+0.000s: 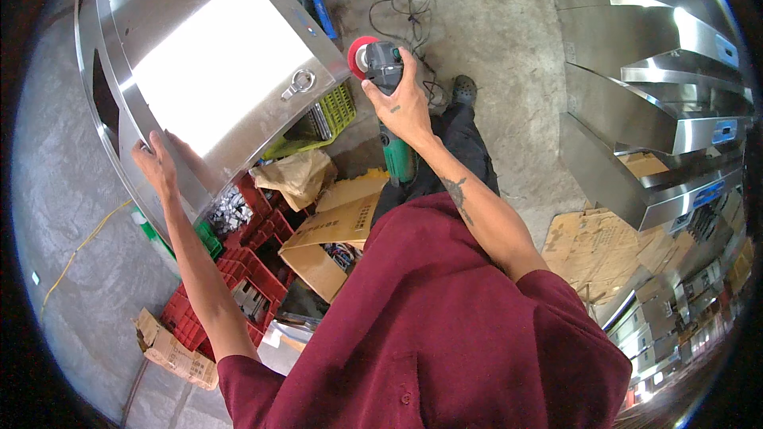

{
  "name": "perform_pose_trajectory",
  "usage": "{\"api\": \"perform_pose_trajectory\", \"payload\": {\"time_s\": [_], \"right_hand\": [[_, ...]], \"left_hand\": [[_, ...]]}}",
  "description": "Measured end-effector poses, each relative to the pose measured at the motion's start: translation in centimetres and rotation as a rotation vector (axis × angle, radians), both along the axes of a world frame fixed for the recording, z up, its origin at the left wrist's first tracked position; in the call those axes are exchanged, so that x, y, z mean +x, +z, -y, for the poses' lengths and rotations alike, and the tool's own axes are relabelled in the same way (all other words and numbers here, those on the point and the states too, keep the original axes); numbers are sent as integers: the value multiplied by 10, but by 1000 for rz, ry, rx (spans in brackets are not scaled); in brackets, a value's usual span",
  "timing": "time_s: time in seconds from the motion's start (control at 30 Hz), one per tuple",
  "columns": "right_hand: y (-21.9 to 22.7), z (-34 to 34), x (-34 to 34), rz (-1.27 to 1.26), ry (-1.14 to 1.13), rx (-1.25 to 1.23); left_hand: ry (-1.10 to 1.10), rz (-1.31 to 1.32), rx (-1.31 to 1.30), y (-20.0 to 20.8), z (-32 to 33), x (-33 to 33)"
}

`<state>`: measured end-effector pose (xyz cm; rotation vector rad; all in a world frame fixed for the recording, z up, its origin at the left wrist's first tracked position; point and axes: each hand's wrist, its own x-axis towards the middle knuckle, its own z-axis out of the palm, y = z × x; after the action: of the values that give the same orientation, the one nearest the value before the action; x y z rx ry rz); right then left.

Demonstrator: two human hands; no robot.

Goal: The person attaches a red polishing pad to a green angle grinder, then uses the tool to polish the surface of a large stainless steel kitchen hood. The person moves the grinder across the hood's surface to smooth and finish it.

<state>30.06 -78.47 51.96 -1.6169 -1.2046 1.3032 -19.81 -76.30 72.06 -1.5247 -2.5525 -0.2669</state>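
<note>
angle grinder (385, 70) is grasped in the right hand (404, 106); outstretched left hand (159, 164) touches steel casing (222, 63), its grip unclear.

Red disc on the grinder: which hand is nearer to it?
Right. The right hand grips the grinder close beside the red disc; the left hand is farther away, over by the left side of the steel panel.
</note>
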Motion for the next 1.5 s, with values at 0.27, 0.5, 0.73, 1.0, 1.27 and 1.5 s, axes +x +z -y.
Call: {"api": "perform_pose_trajectory", "payload": {"time_s": [0.27, 0.5, 0.73, 1.0, 1.27, 1.5], "right_hand": [[21, 2, 3, -35, -1, 82], [45, 2, 1, -113, -13, 79], [53, 4, 0, -132, -15, 69], [18, 5, -6, -117, -20, -64], [-23, -4, -7, -33, -8, -216], [-11, 1, -2, -74, -50, -146]], "left_hand": [[-8, -38, -1, 1, 0, 1], [7, -25, -20, 0, -2, -4], [2, -34, -6, 0, -1, -1], [-15, -64, -16, -1, -1, -13], [5, -10, 16, -7, 0, -17], [33, 11, -33, -1, -1, -10]]}}
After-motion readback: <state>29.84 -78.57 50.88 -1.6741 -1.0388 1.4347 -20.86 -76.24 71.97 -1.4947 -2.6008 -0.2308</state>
